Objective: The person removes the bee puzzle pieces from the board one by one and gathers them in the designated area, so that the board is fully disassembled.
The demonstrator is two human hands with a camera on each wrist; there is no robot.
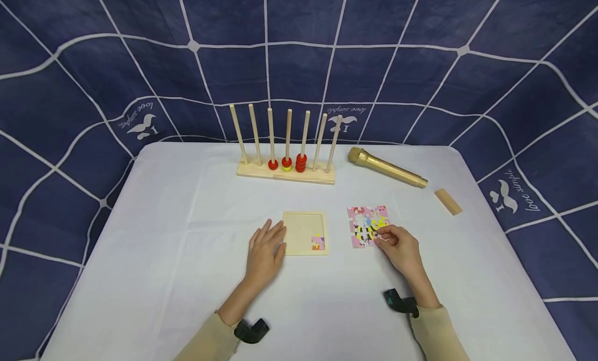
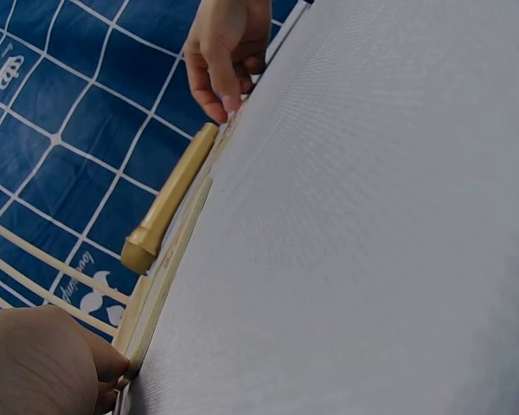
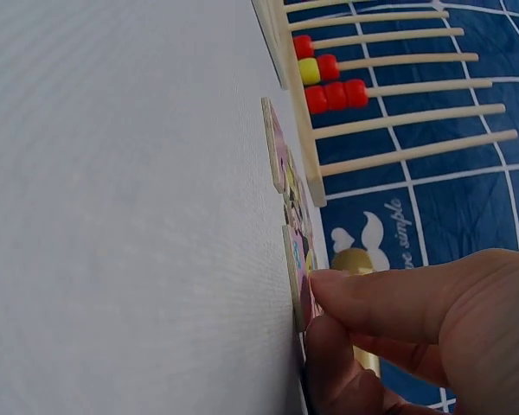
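Note:
A square wooden puzzle tray (image 1: 304, 219) lies on the white cloth, with one pink puzzle piece (image 1: 317, 243) in its lower right corner. My left hand (image 1: 264, 252) rests at the tray's left edge, fingers extended and fingertips touching the rim. To the right lies a pink and yellow cartoon jigsaw (image 1: 359, 226) made of several pieces. At its right side my right hand (image 1: 401, 248) pinches a puzzle piece (image 3: 298, 268) between thumb and fingers, close over the table. The fingers partly hide that piece.
Behind the tray stands a wooden counting rack (image 1: 286, 175) with upright pegs and several red and yellow beads. A gold microphone (image 1: 390, 168) lies at the back right, near a small brown wooden block (image 1: 448, 201). A dark blue gridded cloth hangs behind the table.

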